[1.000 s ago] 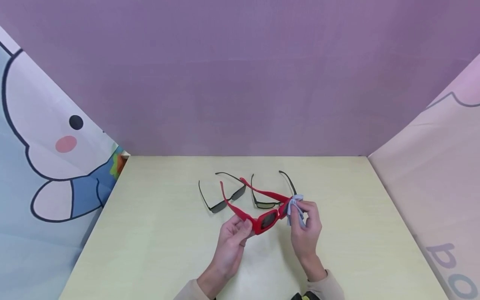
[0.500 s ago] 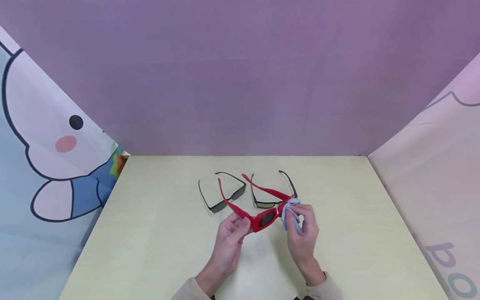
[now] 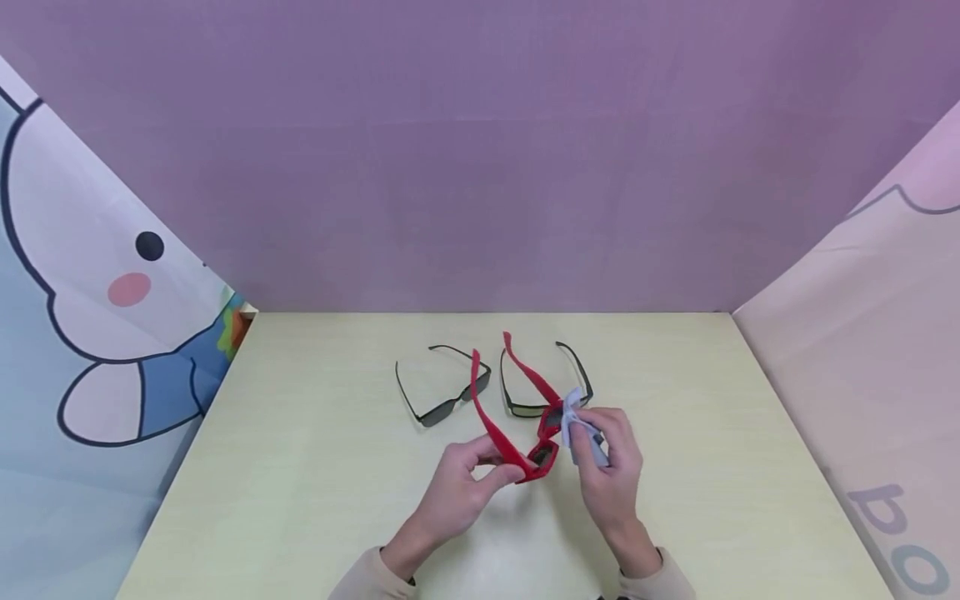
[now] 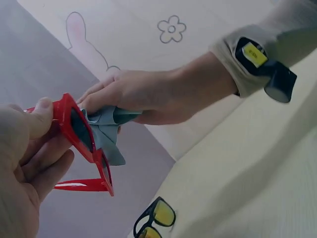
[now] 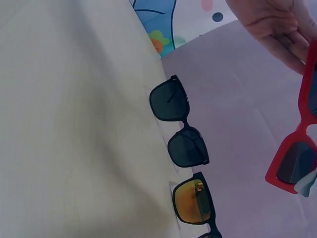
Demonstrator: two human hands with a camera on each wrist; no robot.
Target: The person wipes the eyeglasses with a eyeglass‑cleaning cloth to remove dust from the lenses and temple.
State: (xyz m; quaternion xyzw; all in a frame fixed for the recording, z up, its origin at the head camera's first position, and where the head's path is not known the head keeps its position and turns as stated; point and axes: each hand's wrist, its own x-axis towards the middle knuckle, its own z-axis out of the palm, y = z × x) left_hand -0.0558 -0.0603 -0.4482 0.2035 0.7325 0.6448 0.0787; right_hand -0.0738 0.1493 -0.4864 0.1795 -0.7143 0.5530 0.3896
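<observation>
Red-framed sunglasses [image 3: 501, 440] with dark lenses are held above the table, temples unfolded and pointing away. My left hand [image 3: 459, 493] grips them at one end, thumb and fingers pinching by the hinge. In my right hand [image 3: 613, 479], a crumpled light-blue cloth [image 4: 106, 139] is pinched between thumb and fingers. It touches the lens at the other end, as the left wrist view shows. Behind the red pair, on the table, stand black sunglasses [image 5: 169, 101] with dark lenses and black-framed glasses [image 5: 190, 203] with yellow lenses, both with temples unfolded.
The pale table [image 3: 300, 475] ends at a purple back wall [image 3: 480, 183]. Printed cloth walls stand on the left [image 3: 97, 350] and right [image 3: 862, 350]. A black device with a yellow label [image 4: 255, 54] sits on the right wrist.
The red sunglasses have turned, their left end swinging down and nearer to me while the temples point more straight ahead. My left hand turned with them; the cloth stays at the far lens.
</observation>
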